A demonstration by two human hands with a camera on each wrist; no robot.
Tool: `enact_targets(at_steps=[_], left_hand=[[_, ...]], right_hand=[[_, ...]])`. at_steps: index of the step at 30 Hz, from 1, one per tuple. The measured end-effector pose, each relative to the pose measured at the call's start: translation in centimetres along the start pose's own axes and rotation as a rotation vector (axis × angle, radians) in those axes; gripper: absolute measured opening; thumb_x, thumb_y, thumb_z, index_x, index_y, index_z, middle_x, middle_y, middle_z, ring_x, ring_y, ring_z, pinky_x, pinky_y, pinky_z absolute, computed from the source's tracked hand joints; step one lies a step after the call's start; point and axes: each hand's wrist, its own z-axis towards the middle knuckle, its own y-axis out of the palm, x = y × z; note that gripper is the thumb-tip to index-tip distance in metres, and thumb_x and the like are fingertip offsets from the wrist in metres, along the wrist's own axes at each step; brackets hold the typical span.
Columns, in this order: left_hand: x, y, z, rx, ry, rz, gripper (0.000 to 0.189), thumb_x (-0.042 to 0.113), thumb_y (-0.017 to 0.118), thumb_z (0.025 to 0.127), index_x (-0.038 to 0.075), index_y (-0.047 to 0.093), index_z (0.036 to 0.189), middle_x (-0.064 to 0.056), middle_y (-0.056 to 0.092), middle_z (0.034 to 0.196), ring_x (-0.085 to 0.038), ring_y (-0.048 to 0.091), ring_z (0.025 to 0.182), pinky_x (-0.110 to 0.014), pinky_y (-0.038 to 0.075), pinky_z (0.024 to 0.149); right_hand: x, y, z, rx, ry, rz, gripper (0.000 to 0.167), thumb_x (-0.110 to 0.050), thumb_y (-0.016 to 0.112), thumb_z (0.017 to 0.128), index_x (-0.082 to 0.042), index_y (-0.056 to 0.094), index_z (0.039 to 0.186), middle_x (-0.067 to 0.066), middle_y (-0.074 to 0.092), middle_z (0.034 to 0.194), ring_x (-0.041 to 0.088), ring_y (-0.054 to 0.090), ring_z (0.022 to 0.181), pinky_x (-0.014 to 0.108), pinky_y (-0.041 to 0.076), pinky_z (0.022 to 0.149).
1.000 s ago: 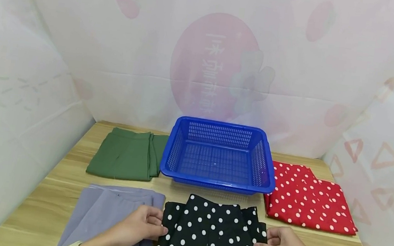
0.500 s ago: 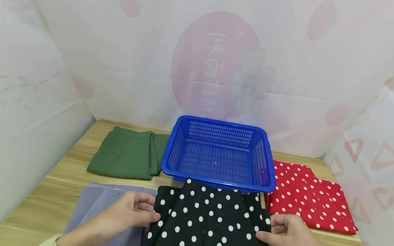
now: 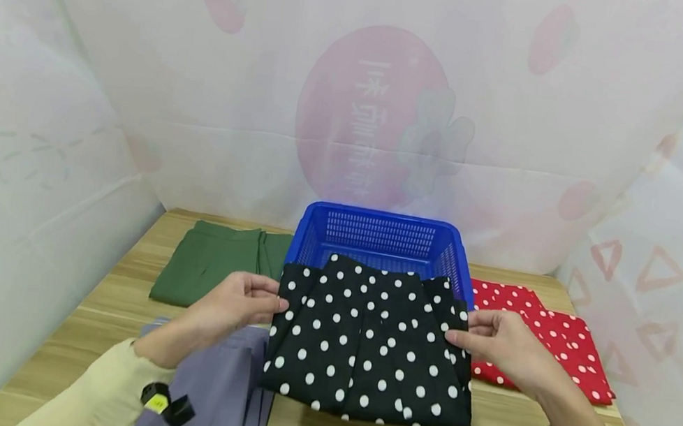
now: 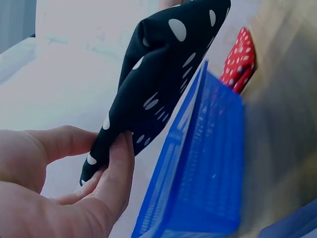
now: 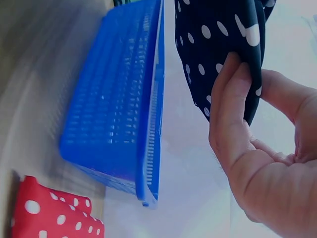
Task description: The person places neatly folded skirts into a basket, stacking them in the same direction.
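A folded black garment with white polka dots (image 3: 371,343) hangs in the air over the table, overlapping the front of the blue plastic basket (image 3: 378,228) in the head view. My left hand (image 3: 242,304) pinches its left edge between thumb and fingers; the left wrist view shows the thumb on one face and the fingers (image 4: 119,168) on the other. On the opposite edge, my right hand (image 3: 500,340) pinches the cloth the same way, its fingers (image 5: 230,104) behind the fabric. The wrist views show the garment above the basket's rim level.
Folded green cloth (image 3: 209,261) lies left of the basket, and grey-purple cloth (image 3: 213,395) lies in front of it. Red cloth with white dots (image 3: 567,344) sits to the right. Printed white sheets (image 3: 234,102) enclose the wooden table (image 3: 73,344) at the back and sides.
Both hands have lifted the black polka-dot garment off the table and moved it forward, up to the basket's front. The basket and the other folded cloths stay in place.
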Motion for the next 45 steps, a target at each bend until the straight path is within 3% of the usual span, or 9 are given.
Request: enact_targets(at_steps=[5,8,12,25,31,34,38,41,45], left_hand=[[1.3,-0.9,3.2,0.036,0.016,0.022,0.041,0.012,0.066,0.103,-0.014,0.059,0.135,-0.014,0.076,0.121,-0.020,0.075,0.111,-0.030,0.062,0.098],[2.1,-1.2,5.1,0.068,0.009,0.027,0.039,0.011,0.064,0.104,-0.012,0.060,0.135,-0.016,0.072,0.127,-0.020,0.074,0.113,-0.028,0.061,0.099],[3.1,-1.5,7.6,0.114,0.004,0.022,0.036,0.010,0.063,0.104,-0.012,0.061,0.133,-0.018,0.067,0.132,-0.014,0.073,0.106,-0.025,0.061,0.095],[4.5,-1.9,13.3,0.207,0.005,0.046,0.037,0.007,0.064,0.104,-0.015,0.060,0.133,-0.015,0.066,0.122,-0.009,0.069,0.092,-0.018,0.061,0.084],[3.6,-1.8,14.9,0.270,0.029,0.220,0.030,0.009,0.067,0.102,-0.012,0.067,0.124,-0.005,0.063,0.104,-0.007,0.061,0.078,-0.022,0.057,0.078],[3.0,-1.4,15.8,0.306,0.058,0.366,0.016,0.009,0.068,0.100,-0.007,0.068,0.097,-0.002,0.058,0.083,-0.009,0.053,0.066,-0.023,0.050,0.066],[2.4,-0.7,16.7,0.321,0.098,0.539,0.044,0.006,0.068,0.098,0.010,0.046,0.061,0.005,0.038,0.055,-0.010,0.035,0.050,-0.024,0.032,0.051],[2.1,0.0,17.0,0.335,0.123,0.659,0.056,0.003,0.065,0.097,0.017,0.032,0.053,0.007,0.024,0.051,-0.010,0.025,0.046,-0.024,0.026,0.048],[1.7,1.0,17.3,0.356,0.146,0.795,0.057,-0.001,0.059,0.096,0.019,0.026,0.055,0.008,0.018,0.052,-0.009,0.021,0.045,-0.023,0.025,0.047]], right_hand=[[-1.2,-1.3,2.5,0.034,0.041,-0.018,0.044,-0.038,0.078,0.096,-0.002,0.066,0.118,0.005,0.080,0.102,0.024,0.073,0.099,0.045,0.061,0.097],[-1.8,-2.2,4.2,0.024,0.046,0.001,0.053,-0.039,0.076,0.098,0.000,0.063,0.131,0.012,0.077,0.121,0.036,0.073,0.115,0.062,0.048,0.115],[-2.6,-3.3,6.2,0.008,0.051,0.020,0.068,-0.039,0.073,0.100,0.004,0.051,0.149,0.024,0.057,0.152,0.050,0.057,0.139,0.074,0.030,0.121],[-3.1,-4.7,11.4,0.098,0.057,0.042,0.069,-0.028,0.070,0.103,0.008,0.042,0.156,0.028,0.033,0.168,0.046,0.049,0.148,0.053,0.040,0.124],[-2.4,-4.0,12.9,0.135,0.066,0.006,0.067,-0.025,0.070,0.103,0.009,0.045,0.154,0.029,0.044,0.160,0.042,0.059,0.138,0.049,0.047,0.120],[-2.0,-3.4,13.5,0.160,0.079,-0.023,0.060,-0.024,0.071,0.102,0.009,0.051,0.149,0.024,0.054,0.146,0.030,0.063,0.116,0.041,0.056,0.108],[-1.5,-2.8,14.1,0.177,0.089,-0.056,0.052,-0.021,0.071,0.103,0.008,0.057,0.143,0.024,0.056,0.147,0.029,0.062,0.114,0.044,0.056,0.109],[-1.1,-2.2,14.4,0.195,0.080,-0.092,0.038,-0.019,0.071,0.102,0.007,0.065,0.129,0.024,0.061,0.139,0.030,0.064,0.111,0.045,0.057,0.106],[-0.9,-1.3,14.9,0.255,0.057,-0.192,0.020,-0.018,0.073,0.100,0.002,0.070,0.104,0.013,0.063,0.106,0.022,0.059,0.090,0.034,0.050,0.078]])
